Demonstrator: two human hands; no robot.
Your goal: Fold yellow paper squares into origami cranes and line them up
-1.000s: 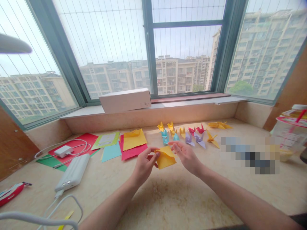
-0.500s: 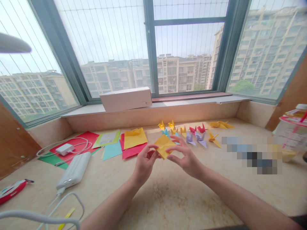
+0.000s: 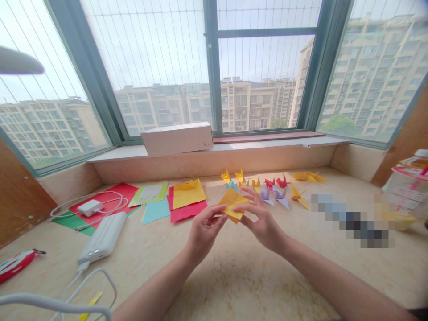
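A piece of folded yellow origami paper (image 3: 233, 203) is held up above the stone counter, its layers spread at the lower edge. My left hand (image 3: 207, 225) pinches its left corner between thumb and fingers. From the right, my right hand (image 3: 262, 217) grips the paper with thumb and index finger, the other fingers raised behind it. Just beyond the hands stand several folded paper cranes, among them a yellow crane (image 3: 240, 175), a red crane (image 3: 282, 181) and a purple crane (image 3: 281, 196). The right fingers partly hide a blue crane (image 3: 230, 185).
Left of the hands lie yellow paper sheets (image 3: 189, 196), red paper (image 3: 187, 212) and a blue sheet (image 3: 156, 211). A white power bank (image 3: 102, 238) with cables and a white charger (image 3: 90, 207) are farther left. A plastic cup (image 3: 409, 189) stands at right; a white box (image 3: 177, 138) rests on the sill.
The yellow paper has turned a little and its lower layers have come apart. Both hands have shifted slightly to the right, still holding it.
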